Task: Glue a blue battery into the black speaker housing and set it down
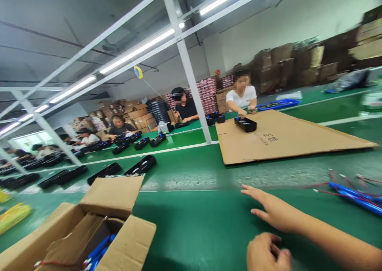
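My right hand (273, 213) reaches leftward over the green belt (193, 223), palm down, fingers spread, holding nothing. My left hand (267, 255) is below it at the bottom edge, curled into a loose fist with nothing visible in it. To the right lie blue battery packs (356, 194) with red wires, apart from both hands. An open cardboard box (89, 231) at the lower left holds more blue packs (100, 251).
A flat cardboard sheet (283, 139) lies on the belt and carries a black tray (245, 123). Several black trays (140, 165) line the belt to the left. Other people sit working along the far side. A white post (191, 80) stands mid-belt. Stacked cartons fill the back.
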Demonstrator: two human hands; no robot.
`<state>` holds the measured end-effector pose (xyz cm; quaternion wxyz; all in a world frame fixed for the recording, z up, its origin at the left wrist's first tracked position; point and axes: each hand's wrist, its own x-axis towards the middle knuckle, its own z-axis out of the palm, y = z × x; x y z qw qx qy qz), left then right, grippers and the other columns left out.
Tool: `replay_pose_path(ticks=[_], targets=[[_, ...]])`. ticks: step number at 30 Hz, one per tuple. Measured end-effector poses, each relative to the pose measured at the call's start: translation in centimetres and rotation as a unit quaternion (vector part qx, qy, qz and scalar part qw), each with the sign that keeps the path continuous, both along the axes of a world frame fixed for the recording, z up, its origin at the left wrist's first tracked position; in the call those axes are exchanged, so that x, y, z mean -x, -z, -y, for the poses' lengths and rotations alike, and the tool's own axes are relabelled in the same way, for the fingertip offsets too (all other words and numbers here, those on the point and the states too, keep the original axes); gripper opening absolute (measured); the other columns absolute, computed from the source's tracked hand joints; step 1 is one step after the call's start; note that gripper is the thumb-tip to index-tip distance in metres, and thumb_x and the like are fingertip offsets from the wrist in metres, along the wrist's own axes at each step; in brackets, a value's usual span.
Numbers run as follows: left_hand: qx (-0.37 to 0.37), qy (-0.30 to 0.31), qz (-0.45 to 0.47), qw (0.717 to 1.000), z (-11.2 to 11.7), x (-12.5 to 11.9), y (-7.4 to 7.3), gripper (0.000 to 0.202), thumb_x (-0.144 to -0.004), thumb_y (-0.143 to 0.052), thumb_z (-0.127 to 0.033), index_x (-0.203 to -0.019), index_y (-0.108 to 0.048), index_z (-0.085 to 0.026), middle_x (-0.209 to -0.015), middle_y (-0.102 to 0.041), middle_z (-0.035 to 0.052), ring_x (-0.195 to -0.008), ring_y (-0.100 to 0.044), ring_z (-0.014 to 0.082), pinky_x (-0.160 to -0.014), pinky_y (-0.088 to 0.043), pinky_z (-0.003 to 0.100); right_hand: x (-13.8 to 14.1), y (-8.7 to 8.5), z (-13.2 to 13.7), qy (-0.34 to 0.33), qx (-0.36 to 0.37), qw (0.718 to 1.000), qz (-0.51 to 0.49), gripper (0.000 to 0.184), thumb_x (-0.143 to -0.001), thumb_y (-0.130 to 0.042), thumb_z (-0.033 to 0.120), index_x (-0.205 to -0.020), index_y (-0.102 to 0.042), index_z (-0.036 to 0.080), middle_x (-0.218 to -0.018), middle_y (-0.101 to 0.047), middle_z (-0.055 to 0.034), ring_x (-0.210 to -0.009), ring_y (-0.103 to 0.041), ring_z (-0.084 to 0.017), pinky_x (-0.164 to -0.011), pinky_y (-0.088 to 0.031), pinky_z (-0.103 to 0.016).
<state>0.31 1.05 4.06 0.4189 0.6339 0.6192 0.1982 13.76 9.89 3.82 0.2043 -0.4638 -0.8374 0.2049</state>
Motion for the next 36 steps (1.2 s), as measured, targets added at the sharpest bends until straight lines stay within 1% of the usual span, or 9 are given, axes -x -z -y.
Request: replay_pose_path(ticks=[3,7,10,14,17,22,26,31,36], targets=[[-0.044,0.036,0.029,0.998,-0.3,0.5,-0.1,0.035,-0.075,-0.050,-0.031,-0.103,-0.065,-0.018,-0.092,-0.066,0.0068,-0.087,-0.057,0.0219,-0.080,-0.041,0.034,-3.9,-0.7,3.4,0.042,-0.001,0.998,0.042,0.058,-0.083,-0.045,0.033,-0.139,-0.035,0.024,-0.145,-0.021,0.0001,-0.132,-0.026,-0.018,-0.111,-0.025,-0.039],[-0.069,0.053,0.028,0.996,-0.2,0.5,-0.8,0.032,-0.077,-0.049,-0.030,-0.101,-0.065,-0.015,-0.090,-0.066,0.0065,-0.083,-0.057,0.0181,-0.080,-0.041,0.030,-11.2,0.8,7.0,0.172,-0.138,0.973,0.071,0.051,-0.086,-0.040,0.042,-0.133,-0.043,0.023,-0.141,-0.029,-0.0022,-0.128,-0.032,-0.021,-0.107,-0.031,-0.044],[-0.085,0.066,0.012,0.994,0.2,0.4,-1.6,0.031,-0.078,-0.047,-0.027,-0.099,-0.065,-0.013,-0.085,-0.064,0.0055,-0.078,-0.056,0.0166,-0.074,-0.042,0.028,-17.0,2.9,9.2,0.301,-0.262,0.914,0.080,0.047,-0.084,-0.039,0.046,-0.120,-0.054,0.020,-0.130,-0.043,-0.0069,-0.118,-0.042,-0.027,-0.102,-0.034,-0.049],[-0.103,0.080,0.006,0.991,0.6,0.4,-2.0,0.032,-0.079,-0.045,-0.026,-0.100,-0.063,-0.011,-0.083,-0.063,0.0051,-0.074,-0.055,0.0153,-0.071,-0.042,0.026,-22.1,4.7,10.8,0.467,-0.281,0.831,0.108,0.052,-0.079,-0.034,0.052,-0.105,-0.058,0.014,-0.104,-0.053,-0.0172,-0.095,-0.050,-0.036,-0.086,-0.039,-0.054],[-0.107,0.072,0.011,0.992,0.9,0.4,-1.9,0.033,-0.079,-0.045,-0.027,-0.101,-0.063,-0.011,-0.087,-0.063,0.0060,-0.076,-0.055,0.0153,-0.073,-0.043,0.026,-23.0,4.9,10.0,0.490,-0.254,0.825,0.119,0.054,-0.082,-0.033,0.053,-0.106,-0.058,0.012,-0.105,-0.053,-0.0173,-0.096,-0.048,-0.036,-0.086,-0.038,-0.053],[-0.123,0.069,0.011,0.990,0.9,0.3,-1.6,0.031,-0.078,-0.045,-0.024,-0.100,-0.063,-0.012,-0.086,-0.064,0.0059,-0.073,-0.055,0.0151,-0.072,-0.044,0.026,-22.5,4.6,5.4,0.440,-0.208,0.858,0.166,0.060,-0.074,-0.047,0.054,-0.124,-0.054,0.021,-0.133,-0.039,-0.0100,-0.125,-0.027,-0.036,-0.102,-0.023,-0.054],[-0.137,0.054,0.013,0.989,0.8,0.3,-1.5,0.031,-0.079,-0.044,-0.022,-0.100,-0.063,-0.010,-0.085,-0.063,0.0069,-0.072,-0.054,0.0149,-0.069,-0.044,0.026,-21.9,4.4,2.6,0.386,-0.151,0.888,0.200,0.048,-0.079,-0.045,0.049,-0.125,-0.051,0.038,-0.127,-0.047,-0.0034,-0.114,-0.042,-0.033,-0.091,-0.030,-0.061],[-0.141,0.046,0.021,0.989,1.0,0.4,-1.7,0.031,-0.078,-0.044,-0.020,-0.099,-0.064,-0.010,-0.085,-0.063,0.0074,-0.073,-0.054,0.0149,-0.068,-0.044,0.025,-20.4,4.6,3.2,0.395,-0.137,0.881,0.223,0.045,-0.089,-0.030,0.034,-0.130,-0.048,0.029,-0.112,-0.055,-0.0103,-0.098,-0.051,-0.029,-0.081,-0.037,-0.054],[-0.143,0.048,0.022,0.988,1.0,0.5,-1.8,0.032,-0.079,-0.043,-0.023,-0.099,-0.064,-0.009,-0.083,-0.062,0.0077,-0.071,-0.052,0.0150,-0.067,-0.044,0.026,-19.5,4.9,5.6,0.419,-0.149,0.866,0.228,0.046,-0.090,-0.030,0.034,-0.130,-0.050,0.022,-0.105,-0.055,-0.0131,-0.094,-0.049,-0.029,-0.078,-0.039,-0.049]])
